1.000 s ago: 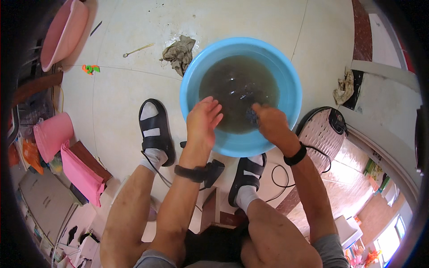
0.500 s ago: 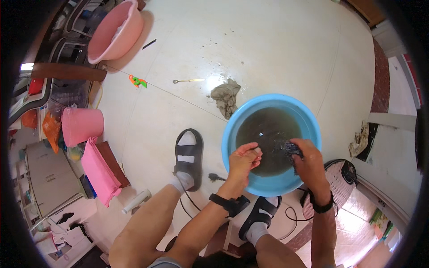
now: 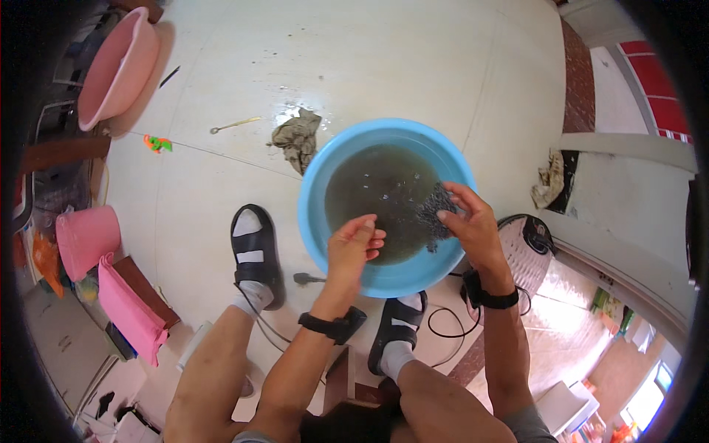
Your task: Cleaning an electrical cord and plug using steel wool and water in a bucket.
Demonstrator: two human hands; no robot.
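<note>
A light blue basin (image 3: pixel 311 214) of murky grey-brown water (image 3: pixel 365 177) stands on the floor between and ahead of my feet. Over its right side my right hand (image 3: pixel 476 227) pinches a dark grey, wiry scouring pad (image 3: pixel 434 210) between thumb and fingers. The pad's lower end hangs just above or at the water; which one I cannot tell. My left hand (image 3: pixel 354 249) is over the near left part of the basin, its fingers curled and the thumb pressed to them. Whatever it may hold is hidden.
A wet grey rag (image 3: pixel 297 140) lies beside the basin, with a thin stick-like tool (image 3: pixel 235 125) left of it. A black plug (image 3: pixel 304 278) and cable lie near my sandals (image 3: pixel 256 255). Pink tubs (image 3: pixel 118 70) stand left; a woven-looking round object (image 3: pixel 521 251) stands right.
The view has shifted, so the basin and floor things appear farther left. My right hand has opened out its grip, and more of the scouring pad shows. My left hand stays curled.
</note>
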